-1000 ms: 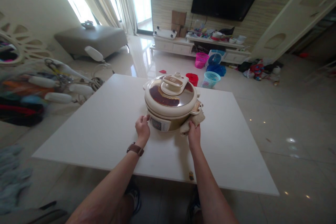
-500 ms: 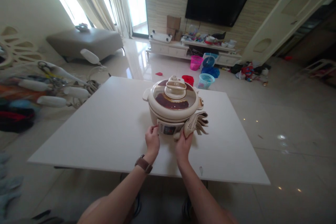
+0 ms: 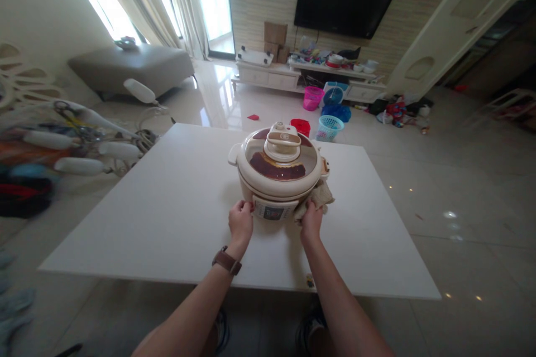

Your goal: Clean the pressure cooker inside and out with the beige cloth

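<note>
A cream electric cooker (image 3: 247, 189) with a see-through lid (image 3: 310, 159) and a front control panel (image 3: 274, 210) stands upright on the white table. My left hand (image 3: 240, 222) is closed, its fingertips gripping the left edge of that panel. In my right hand (image 3: 312, 220) is a bunched beige cloth (image 3: 321, 194), pressed to the cooker's lower right side. Part of the cloth is hidden behind my fingers. A brown-strapped watch (image 3: 226, 260) circles my left wrist.
The white table (image 3: 146, 223) has a small sticker (image 3: 310, 280) near its front edge. Beyond it, a red basket (image 3: 300, 127), a light-blue basket (image 3: 330, 127) and a pink basket (image 3: 313, 98) stand on the floor. Lamp parts (image 3: 119, 149) lie left of the table.
My right hand has moved right with the cloth, from the panel's right end to the cooker's side. The cloth's loose folds have bunched up. My left hand stays at the panel's left edge.
</note>
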Demonstrator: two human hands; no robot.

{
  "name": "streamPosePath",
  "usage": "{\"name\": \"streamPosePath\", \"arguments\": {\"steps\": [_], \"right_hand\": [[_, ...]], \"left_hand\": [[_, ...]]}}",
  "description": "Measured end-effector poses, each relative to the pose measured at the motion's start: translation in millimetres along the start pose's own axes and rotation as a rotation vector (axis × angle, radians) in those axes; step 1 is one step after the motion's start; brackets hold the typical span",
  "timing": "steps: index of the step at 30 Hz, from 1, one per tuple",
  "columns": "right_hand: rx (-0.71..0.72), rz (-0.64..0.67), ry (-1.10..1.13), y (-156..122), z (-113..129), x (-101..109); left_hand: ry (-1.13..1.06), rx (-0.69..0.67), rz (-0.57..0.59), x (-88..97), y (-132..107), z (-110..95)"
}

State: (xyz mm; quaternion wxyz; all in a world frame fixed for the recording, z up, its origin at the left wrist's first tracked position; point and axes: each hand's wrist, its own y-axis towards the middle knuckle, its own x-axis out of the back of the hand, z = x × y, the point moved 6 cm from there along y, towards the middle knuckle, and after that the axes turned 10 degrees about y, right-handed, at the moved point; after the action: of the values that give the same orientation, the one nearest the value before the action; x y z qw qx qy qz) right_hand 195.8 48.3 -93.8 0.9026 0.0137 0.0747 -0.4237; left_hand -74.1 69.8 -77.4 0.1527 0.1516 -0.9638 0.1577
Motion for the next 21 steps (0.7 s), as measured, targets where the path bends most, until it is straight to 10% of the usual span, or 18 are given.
{"name": "streamPosePath", "arguments": {"steps": [14,21], "right_hand": [[0.103,0.014,0.086,-95.4,58.1,-21.0],[0.12,0.032,0.052,-91.3,62.7,-18.2]], "left_hand": [[-0.178,0.099,0.016,-1.6,-6.8,-1.2],[-0.215,0.12,0.03,-1.1,-7.1,-2.0]]}}
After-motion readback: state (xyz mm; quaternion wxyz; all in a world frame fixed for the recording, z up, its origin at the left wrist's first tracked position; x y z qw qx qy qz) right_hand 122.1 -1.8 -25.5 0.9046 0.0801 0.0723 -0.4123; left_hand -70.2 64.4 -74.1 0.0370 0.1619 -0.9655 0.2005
